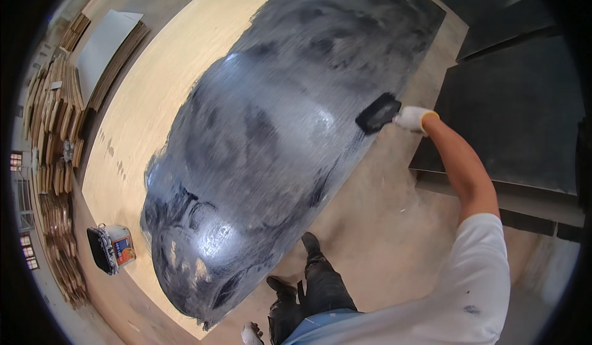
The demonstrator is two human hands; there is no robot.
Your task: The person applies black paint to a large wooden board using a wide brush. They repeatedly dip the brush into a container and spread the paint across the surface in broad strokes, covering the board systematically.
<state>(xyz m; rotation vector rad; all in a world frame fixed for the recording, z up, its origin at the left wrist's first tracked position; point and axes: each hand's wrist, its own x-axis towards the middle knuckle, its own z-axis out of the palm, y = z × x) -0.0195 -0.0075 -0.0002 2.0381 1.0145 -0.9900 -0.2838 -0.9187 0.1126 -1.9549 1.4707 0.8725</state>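
1 hand point(410, 119) grips black applicator point(378, 114).

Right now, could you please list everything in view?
Large flat panel: one, pale yellow smeared black, centre
Boxy bucket: one, white and dark, panel's lower left
Stacked boards: many, brown, far left
Flat sheet stack: one, grey top, upper left
Smooth flat slabs: several, black, right
Small windows: at least two, pale, left edge
Floor: one, tan, around panel
Rectangular applicator: one, black, panel's right edge
Shirt: one, white, lower right
Legs: two, black trousers, bottom centre
Left hand: one, whitish, bottom edge
Right hand: one, white glove, on applicator
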